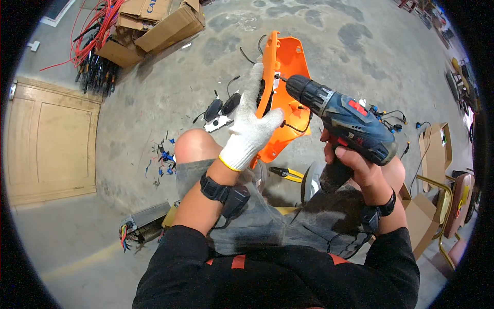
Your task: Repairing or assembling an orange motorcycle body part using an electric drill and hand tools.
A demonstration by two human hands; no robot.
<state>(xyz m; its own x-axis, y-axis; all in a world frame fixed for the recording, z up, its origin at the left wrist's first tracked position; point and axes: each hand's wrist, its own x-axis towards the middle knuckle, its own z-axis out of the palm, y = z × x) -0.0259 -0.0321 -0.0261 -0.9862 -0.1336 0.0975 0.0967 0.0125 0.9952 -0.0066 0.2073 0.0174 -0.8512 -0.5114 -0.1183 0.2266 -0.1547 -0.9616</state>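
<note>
In a white knit glove, my left hand (254,123) grips the side wall of an orange plastic housing (290,56), which I hold tilted up above the floor between my knees. A short black cable loops out of the housing beside my thumb. My bare right hand (355,162) is wrapped round the handle of a blue and black cordless drill (355,121). The drill points up and left, and its bit meets or nearly meets the housing's inner left side. I cannot tell whether a screw is on the tip.
Yellow-handled pliers (288,174) lie on the floor between my feet. Black oval parts (221,106) and blue connectors (165,157) are scattered to the left. Cardboard boxes (154,31) and red cables (100,26) sit at the far left. A chair (446,206) and open cartons (437,149) stand at right.
</note>
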